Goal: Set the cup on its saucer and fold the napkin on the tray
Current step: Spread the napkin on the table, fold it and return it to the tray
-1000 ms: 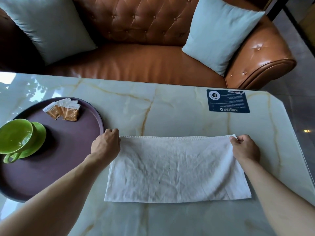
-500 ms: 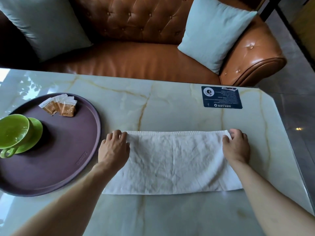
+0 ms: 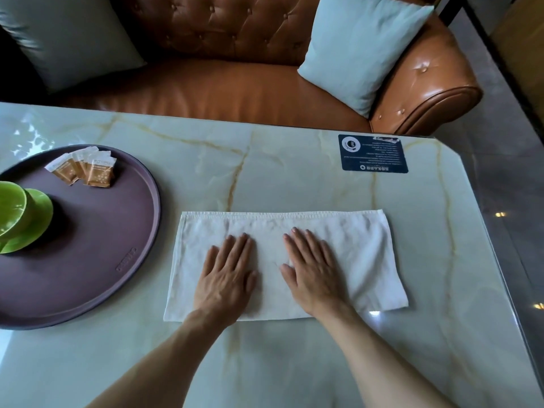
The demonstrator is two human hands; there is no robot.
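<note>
Both hands flat on the napkin (image 3: pixel 338 245), palms down, fingers straight & lightly spread. No pinch anywhere: the grip is just open-palm pressure. Left hand (image 3: pixel 225 275) and right hand (image 3: pixel 312 273) sit side by side near the cloth's middle, thumbs toward each other w/ a narrow strip of bare cloth between.

Step in hand, as I read it: smoothing/creasing the half-folded napkin. To do it well:
- sweep outward from the gap between the hands toward the two short ends, so wrinkles get pushed off, not bunched inward
- keep palms flat, even weight; the tabletop (image 3: pixel 294 160) looks glossy, so the cloth may skate if pushed hard one-sided
- check the stitched hem past the fingertips stays lined up w/ the layer under it before the next fold

Napkin orientation: long axis runs left-right, across the fingers. Hemmed long edge lies beyond the fingertips, other long edge under the wrists. Far more cloth lies outboard of the right hand than of the left. Slight skew, right end looks a bit lower.

Napkin lies on the tabletop, not yet on the tray (image 3: pixel 97 231), which sits just left of the left hand, near but apart from the cloth. Cup (image 3: pixel 10 207) already rests on its saucer (image 3: pixel 41 213) at the tray's left part, so that half looks done.
</note>
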